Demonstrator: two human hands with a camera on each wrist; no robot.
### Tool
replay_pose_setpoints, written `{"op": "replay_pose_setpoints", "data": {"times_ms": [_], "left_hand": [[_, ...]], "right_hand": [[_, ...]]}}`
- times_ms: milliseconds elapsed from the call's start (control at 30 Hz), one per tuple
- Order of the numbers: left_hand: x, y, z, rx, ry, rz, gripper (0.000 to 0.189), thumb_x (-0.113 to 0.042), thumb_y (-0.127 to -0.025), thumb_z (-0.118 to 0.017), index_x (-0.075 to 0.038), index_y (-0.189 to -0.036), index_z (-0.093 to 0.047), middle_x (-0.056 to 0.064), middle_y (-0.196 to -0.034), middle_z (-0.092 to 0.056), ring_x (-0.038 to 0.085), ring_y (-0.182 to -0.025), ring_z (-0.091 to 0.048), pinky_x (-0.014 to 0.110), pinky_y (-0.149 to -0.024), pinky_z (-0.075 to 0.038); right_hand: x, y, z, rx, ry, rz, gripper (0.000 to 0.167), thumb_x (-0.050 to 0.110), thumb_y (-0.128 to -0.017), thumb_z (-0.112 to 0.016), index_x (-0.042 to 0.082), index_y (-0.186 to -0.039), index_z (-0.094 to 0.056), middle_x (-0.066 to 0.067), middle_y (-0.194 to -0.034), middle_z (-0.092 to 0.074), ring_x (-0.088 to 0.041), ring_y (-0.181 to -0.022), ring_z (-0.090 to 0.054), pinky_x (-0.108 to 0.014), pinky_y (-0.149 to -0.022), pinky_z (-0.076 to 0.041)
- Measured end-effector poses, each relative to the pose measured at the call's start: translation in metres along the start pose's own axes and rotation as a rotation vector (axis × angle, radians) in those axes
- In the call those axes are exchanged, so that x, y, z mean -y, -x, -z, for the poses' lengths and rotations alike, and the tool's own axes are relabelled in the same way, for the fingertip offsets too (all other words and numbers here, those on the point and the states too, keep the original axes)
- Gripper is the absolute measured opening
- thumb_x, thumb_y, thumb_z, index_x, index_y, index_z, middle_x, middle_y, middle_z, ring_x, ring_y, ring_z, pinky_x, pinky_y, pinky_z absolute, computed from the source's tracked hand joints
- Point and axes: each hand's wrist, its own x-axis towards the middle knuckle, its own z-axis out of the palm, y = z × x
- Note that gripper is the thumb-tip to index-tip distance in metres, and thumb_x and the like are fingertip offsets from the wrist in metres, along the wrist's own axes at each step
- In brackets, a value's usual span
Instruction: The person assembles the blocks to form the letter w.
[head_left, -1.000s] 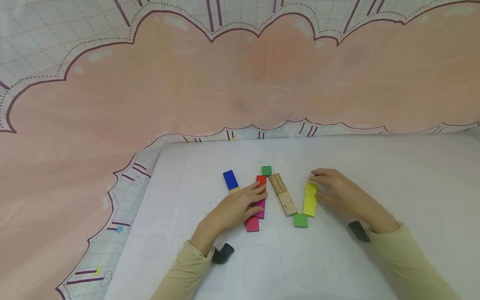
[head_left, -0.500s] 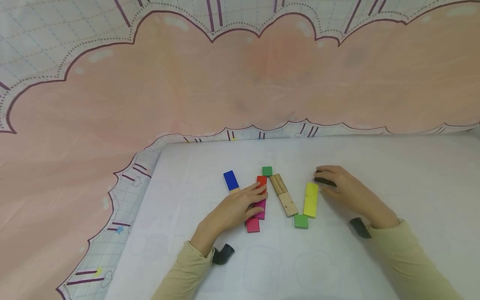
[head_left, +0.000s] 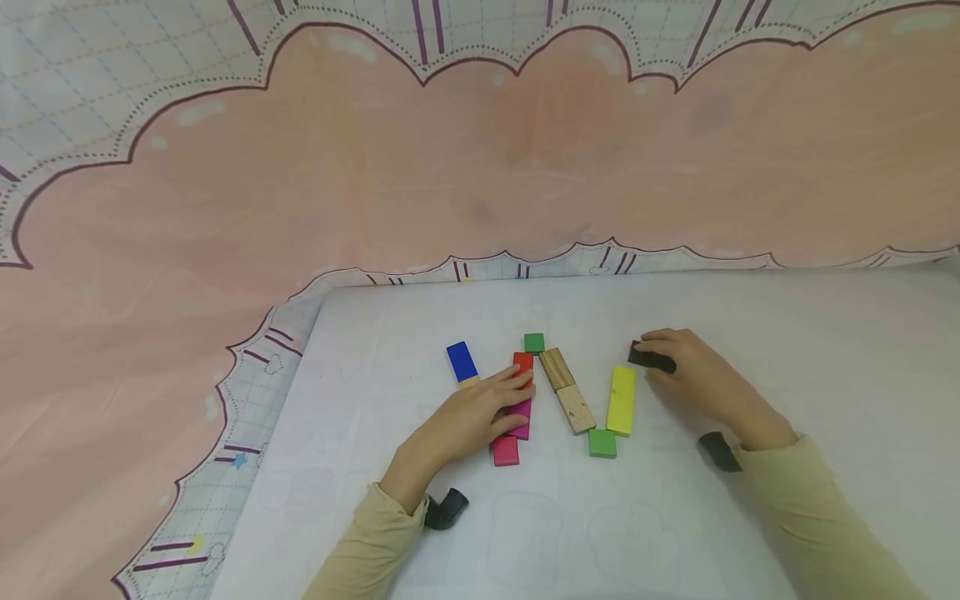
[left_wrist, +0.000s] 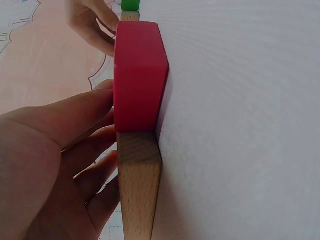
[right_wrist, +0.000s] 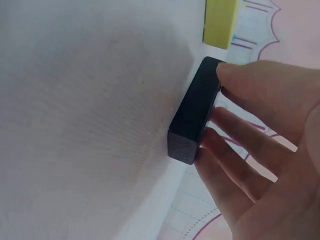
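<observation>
In the head view my right hand [head_left: 693, 379] pinches a black block [head_left: 649, 357] just beyond the upper right end of a yellow block [head_left: 621, 400]. The right wrist view shows the thumb at one edge of this black block [right_wrist: 195, 100] and the fingertips along its other side. My left hand [head_left: 457, 417] lies with extended fingers over a red block [head_left: 522, 360] and a magenta block [head_left: 519, 423]. A pinkish-red block [head_left: 505, 451] sits below them. From the left wrist, the thumb is beside a pinkish-red block [left_wrist: 140, 75], with a plain wooden block [left_wrist: 141, 195] nearer.
A blue block [head_left: 462, 361] lies left of the row, its lower neighbour mostly under the left hand. Two plain wooden blocks [head_left: 566, 388] slant between a small green block [head_left: 534, 342] and another green block [head_left: 602, 443]. All lie on a white tabletop [head_left: 810, 333].
The black block, hidden under the right hand at first, now shows beside the top of the yellow block. The right hand has moved slightly right and away; the left hand stays put.
</observation>
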Motion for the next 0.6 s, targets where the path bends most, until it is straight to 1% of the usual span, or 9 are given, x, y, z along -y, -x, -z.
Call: {"op": "replay_pose_setpoints", "data": {"times_ms": [100, 300, 500, 600], "left_hand": [[0.0005, 0.0001, -0.0004, 0.0, 0.001, 0.002, 0.049, -0.027, -0.098, -0.064, -0.016, -0.144, -0.053, -0.003, -0.158, -0.039, 0.015, -0.151, -0.024, 0.043, -0.119, -0.03], [0.0, 0.0001, -0.0005, 0.004, 0.008, 0.006, 0.049, -0.028, -0.098, -0.064, -0.016, -0.144, -0.053, -0.003, -0.158, -0.038, 0.015, -0.151, -0.024, 0.043, -0.119, -0.03], [-0.0005, 0.0007, 0.0002, 0.008, 0.024, 0.009, 0.049, -0.028, -0.098, -0.064, -0.016, -0.144, -0.053, -0.002, -0.158, -0.039, 0.015, -0.151, -0.024, 0.044, -0.119, -0.03], [-0.0005, 0.0005, 0.0004, 0.006, 0.022, 0.009, 0.049, -0.028, -0.098, -0.064, -0.016, -0.144, -0.053, -0.003, -0.158, -0.039, 0.015, -0.151, -0.024, 0.044, -0.119, -0.03]], "right_hand": [[-0.0007, -0.0015, 0.0003, -0.001, 0.0, -0.023, 0.04, 0.0, -0.09, -0.068, -0.005, -0.129, -0.061, -0.027, -0.133, -0.058, -0.045, -0.126, -0.05, -0.06, -0.107, -0.04], [-0.0029, -0.0032, 0.0015, -0.017, -0.006, -0.016, 0.037, -0.006, -0.089, -0.066, -0.004, -0.126, -0.064, -0.024, -0.126, -0.064, -0.043, -0.121, -0.056, -0.059, -0.104, -0.044], [-0.0069, -0.0058, 0.0024, -0.02, -0.022, -0.013, 0.037, -0.005, -0.089, -0.067, -0.004, -0.126, -0.065, -0.024, -0.125, -0.065, -0.043, -0.119, -0.058, -0.059, -0.102, -0.045], [-0.0079, -0.0078, 0.0034, -0.007, -0.044, -0.064, 0.037, -0.001, -0.091, -0.067, -0.002, -0.128, -0.064, -0.025, -0.127, -0.063, -0.044, -0.119, -0.057, -0.061, -0.102, -0.044]]}}
